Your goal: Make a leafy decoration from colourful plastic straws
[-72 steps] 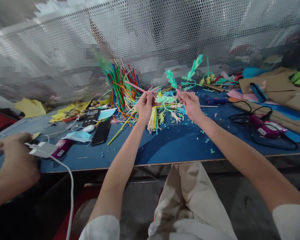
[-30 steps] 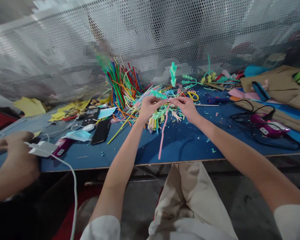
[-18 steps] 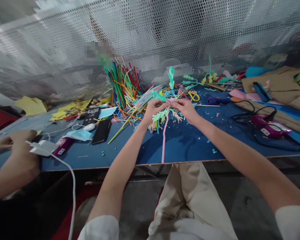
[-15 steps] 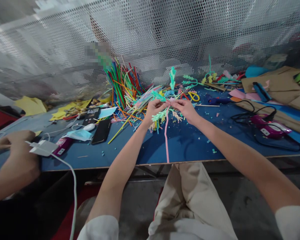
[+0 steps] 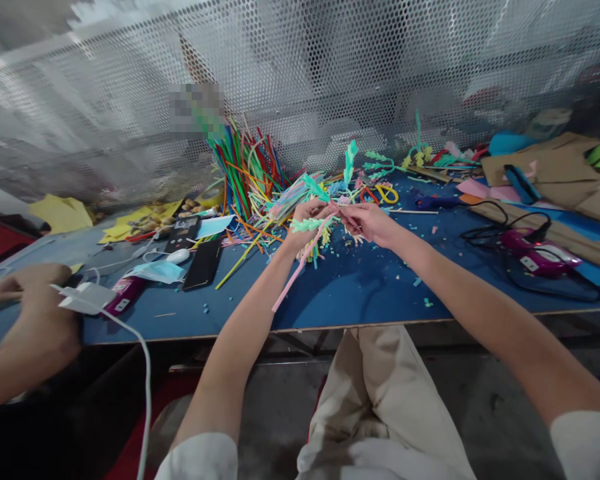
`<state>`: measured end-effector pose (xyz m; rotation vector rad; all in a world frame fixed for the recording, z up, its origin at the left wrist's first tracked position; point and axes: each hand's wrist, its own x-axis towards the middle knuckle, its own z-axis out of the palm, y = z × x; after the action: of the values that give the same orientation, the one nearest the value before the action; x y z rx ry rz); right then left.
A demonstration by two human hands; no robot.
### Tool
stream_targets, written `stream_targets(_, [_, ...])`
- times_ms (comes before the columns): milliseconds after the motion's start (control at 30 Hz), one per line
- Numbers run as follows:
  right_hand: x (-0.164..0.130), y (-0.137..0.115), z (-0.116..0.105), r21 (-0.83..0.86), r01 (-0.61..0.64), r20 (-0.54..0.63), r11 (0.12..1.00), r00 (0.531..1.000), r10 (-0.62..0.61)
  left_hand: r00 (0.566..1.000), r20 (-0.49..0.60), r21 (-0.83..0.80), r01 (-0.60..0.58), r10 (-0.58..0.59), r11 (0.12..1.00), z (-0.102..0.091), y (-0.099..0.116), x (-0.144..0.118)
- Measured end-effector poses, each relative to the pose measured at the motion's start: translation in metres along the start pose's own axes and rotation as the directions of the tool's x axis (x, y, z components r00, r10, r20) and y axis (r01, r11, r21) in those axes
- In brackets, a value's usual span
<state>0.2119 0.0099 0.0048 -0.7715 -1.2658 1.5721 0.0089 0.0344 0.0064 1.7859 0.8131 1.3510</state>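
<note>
- Head view: our left hand (image 5: 307, 220) and right hand (image 5: 370, 223) meet over the blue table (image 5: 360, 287), fingertips of both pinched shut on the top end of a pink straw (image 5: 300, 263).
- The straw's long axis runs diagonally: upper end at the pinch, lower end pointing down and to the left, toward us, ending free above the table's near edge (it looks off the surface, but we can't be sure).
- Our left hand also grips a small mint-green fringed piece (image 5: 305, 225), which sticks out leftward just beside the pinch.
- Just behind the hands lies a loose heap of cut straw bits (image 5: 330, 193), w/ a teal frond (image 5: 350, 157) standing upright in it.
- A bundle of long coloured straws (image 5: 243, 167) fans up against the perforated metal screen (image 5: 300, 73); what holds it is hidden, so no container can be made out.
- To the right, well apart: a purple glue gun (image 5: 533, 250) w/ black cable, brown cardboard (image 5: 545, 167).
- To the left: a black phone (image 5: 203, 263), a face mask (image 5: 155, 272), and a co-worker's hand (image 5: 35, 320) at the table corner beside a white charger (image 5: 87, 297).
</note>
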Motion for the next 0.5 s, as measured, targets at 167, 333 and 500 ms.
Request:
stream_targets(167, [-0.0025, -0.0017, 0.0031, -0.005, 0.002, 0.068, 1.000, 0.998, -0.001, 0.999, 0.014, 0.017, -0.029, 0.029, 0.999, -0.0006, 0.0007, -0.0011])
stream_targets(333, [-0.0030, 0.0017, 0.0065, -0.103, 0.056, 0.010, 0.993, 0.998, -0.055, 1.000, 0.009, 0.024, 0.006, -0.006, 1.000, 0.0021, 0.0020, 0.0012])
stream_targets(500, [-0.0029, 0.0039, 0.0078, -0.218, 0.115, -0.059, 0.969, 0.990, -0.131, 1.000, -0.013, 0.035, 0.015, -0.015, 0.999, 0.0059, 0.0063, 0.0008])
